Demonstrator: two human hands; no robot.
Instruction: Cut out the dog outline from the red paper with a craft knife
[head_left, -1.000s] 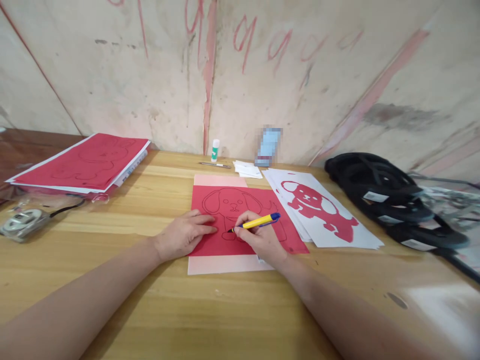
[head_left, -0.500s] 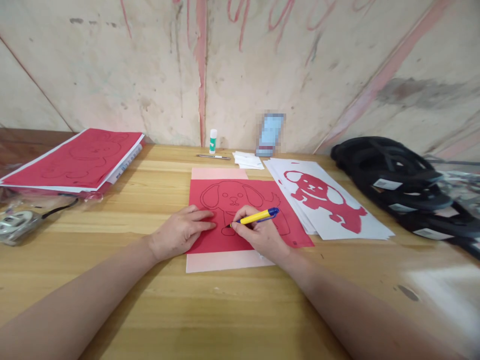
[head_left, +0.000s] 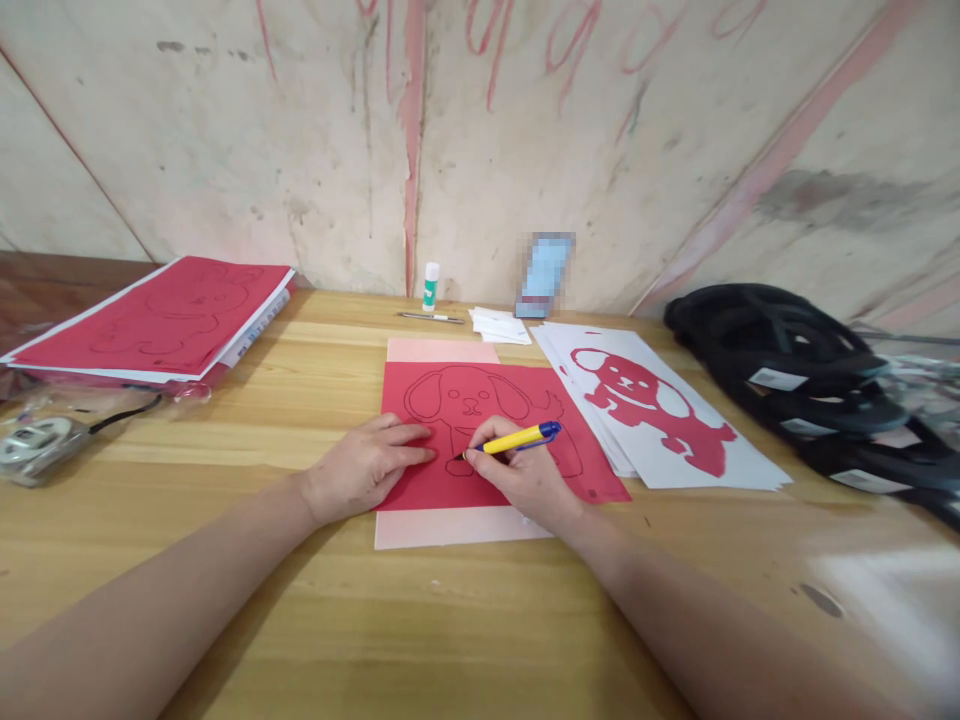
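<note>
1. The red sheet (head_left: pixel 480 430) lay in the middle of the wooden table (head_left: pixel 450 620), on top of a paler pink sheet (head_left: pixel 442 350) that showed at its far and near edges; a dog was outlined on it in dark line.
2. The right hand (head_left: pixel 525 475) pinched a yellow pen with a blue cap end (head_left: pixel 510 441), fingers curled round the barrel, the tip touching the red sheet below the dog's head.
3. The left hand (head_left: pixel 371 465) lay flat on the red sheet's left edge, fingers stretched out and close together, pressing the paper down.
4. Just right of the red sheet sat a fanned stack of white sheets (head_left: pixel 675 440), the top one bearing a red cut-out dog (head_left: pixel 652 405).
5. By the wall stood a glue stick (head_left: pixel 430 286), a thin tool (head_left: pixel 430 317) and small white slips (head_left: pixel 501 327); any label was too small to read.
6. Far left rested a stack topped by another red sheet (head_left: pixel 161 315); far right, black reels (head_left: pixel 787 360) with white labels, unreadable.
</note>
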